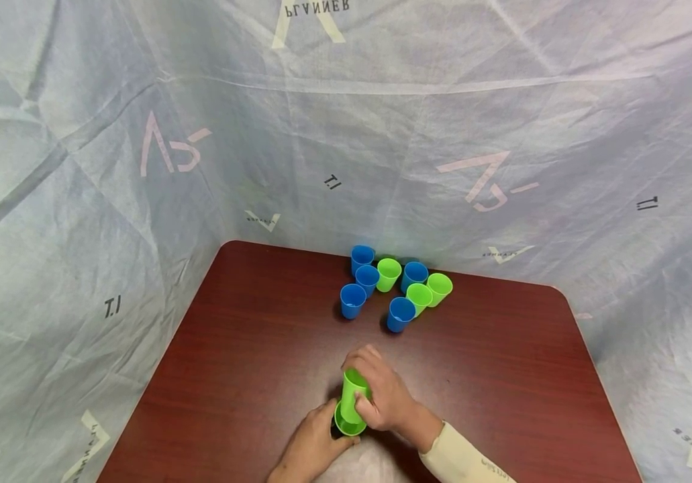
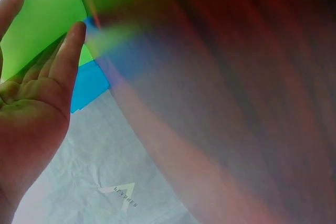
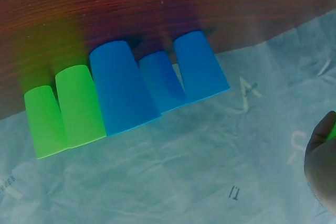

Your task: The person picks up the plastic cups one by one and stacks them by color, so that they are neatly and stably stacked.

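Near the table's front edge, my left hand [image 1: 314, 443] holds a green cup [image 1: 346, 427] upright, its thumb and fingers around the sides. Just above it, my right hand [image 1: 384, 392] grips another green cup [image 1: 354, 402], whose lower end is at the mouth of the first; how deep it sits inside cannot be told. In the left wrist view, the left hand [image 2: 39, 95] lies along a green cup [image 2: 44, 24]. Only a dark edge of the right hand [image 3: 321, 163] shows in the right wrist view, with a sliver of green beside it.
Farther back on the red-brown table [image 1: 249, 349] stand several upright cups, among them a blue cup [image 1: 353, 300], another blue cup [image 1: 401, 314] and a green cup [image 1: 388, 274]. Grey printed cloth [image 1: 333, 134] hangs behind and along both sides of the table.
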`<action>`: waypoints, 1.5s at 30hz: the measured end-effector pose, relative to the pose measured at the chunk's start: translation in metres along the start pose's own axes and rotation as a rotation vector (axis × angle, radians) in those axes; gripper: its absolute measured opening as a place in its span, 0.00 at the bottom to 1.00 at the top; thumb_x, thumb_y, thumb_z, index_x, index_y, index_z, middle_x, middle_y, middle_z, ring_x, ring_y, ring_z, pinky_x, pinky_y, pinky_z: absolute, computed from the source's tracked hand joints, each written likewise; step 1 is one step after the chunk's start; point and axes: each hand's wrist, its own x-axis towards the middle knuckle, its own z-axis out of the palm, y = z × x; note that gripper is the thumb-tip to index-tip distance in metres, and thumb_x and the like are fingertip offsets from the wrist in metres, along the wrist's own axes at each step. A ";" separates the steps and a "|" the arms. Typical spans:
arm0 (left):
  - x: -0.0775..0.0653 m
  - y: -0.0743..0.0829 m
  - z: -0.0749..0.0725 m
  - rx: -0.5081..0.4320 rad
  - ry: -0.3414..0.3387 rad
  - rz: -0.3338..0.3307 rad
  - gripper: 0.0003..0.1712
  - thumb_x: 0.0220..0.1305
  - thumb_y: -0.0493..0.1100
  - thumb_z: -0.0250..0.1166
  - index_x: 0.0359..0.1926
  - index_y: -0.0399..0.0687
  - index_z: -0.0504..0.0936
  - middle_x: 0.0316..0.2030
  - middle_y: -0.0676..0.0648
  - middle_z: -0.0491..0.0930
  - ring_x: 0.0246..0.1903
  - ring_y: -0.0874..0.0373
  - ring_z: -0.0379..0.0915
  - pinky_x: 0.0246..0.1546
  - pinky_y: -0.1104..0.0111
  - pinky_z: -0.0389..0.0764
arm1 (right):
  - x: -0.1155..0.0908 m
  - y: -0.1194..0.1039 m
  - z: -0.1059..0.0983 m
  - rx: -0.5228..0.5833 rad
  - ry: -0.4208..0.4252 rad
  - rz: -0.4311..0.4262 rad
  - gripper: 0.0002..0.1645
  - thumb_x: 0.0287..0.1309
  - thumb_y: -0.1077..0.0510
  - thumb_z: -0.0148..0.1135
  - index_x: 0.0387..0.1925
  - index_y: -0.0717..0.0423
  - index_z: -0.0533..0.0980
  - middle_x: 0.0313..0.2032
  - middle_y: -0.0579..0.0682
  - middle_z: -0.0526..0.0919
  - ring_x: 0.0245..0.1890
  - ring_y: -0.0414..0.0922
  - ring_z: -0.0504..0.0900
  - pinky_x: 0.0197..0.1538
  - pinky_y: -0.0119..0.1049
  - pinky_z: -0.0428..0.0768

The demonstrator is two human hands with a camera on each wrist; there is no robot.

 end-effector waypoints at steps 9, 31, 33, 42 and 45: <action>-0.001 0.000 0.000 0.007 0.020 0.023 0.29 0.54 0.51 0.82 0.55 0.58 0.81 0.44 0.57 0.88 0.44 0.66 0.83 0.44 0.66 0.85 | -0.006 -0.005 0.005 0.006 -0.085 -0.047 0.28 0.36 0.51 0.57 0.44 0.55 0.78 0.42 0.46 0.79 0.42 0.41 0.74 0.50 0.34 0.76; 0.008 -0.005 -0.013 0.026 -0.052 -0.030 0.16 0.58 0.41 0.78 0.46 0.48 0.84 0.39 0.52 0.87 0.39 0.70 0.79 0.40 0.71 0.83 | -0.018 -0.015 0.018 0.034 -0.235 0.017 0.21 0.35 0.54 0.71 0.38 0.47 0.77 0.43 0.41 0.76 0.43 0.37 0.69 0.52 0.23 0.70; 0.008 -0.005 -0.012 0.013 -0.058 -0.034 0.16 0.59 0.41 0.78 0.47 0.48 0.84 0.40 0.51 0.88 0.40 0.70 0.80 0.40 0.71 0.84 | -0.019 -0.015 0.019 0.031 -0.238 0.014 0.19 0.38 0.53 0.73 0.37 0.47 0.77 0.42 0.41 0.76 0.43 0.37 0.70 0.51 0.23 0.71; 0.011 -0.006 -0.009 0.002 -0.047 -0.016 0.18 0.60 0.43 0.78 0.50 0.48 0.84 0.42 0.49 0.89 0.40 0.66 0.83 0.41 0.72 0.84 | -0.023 -0.011 0.023 0.025 -0.280 0.051 0.15 0.53 0.47 0.76 0.38 0.45 0.78 0.40 0.40 0.75 0.42 0.36 0.68 0.50 0.24 0.71; 0.010 -0.006 -0.009 -0.019 -0.048 -0.020 0.20 0.61 0.46 0.79 0.51 0.46 0.84 0.42 0.48 0.89 0.41 0.63 0.85 0.41 0.72 0.84 | -0.024 -0.010 0.024 0.018 -0.279 0.059 0.15 0.55 0.46 0.75 0.37 0.45 0.78 0.40 0.41 0.75 0.42 0.37 0.68 0.50 0.24 0.71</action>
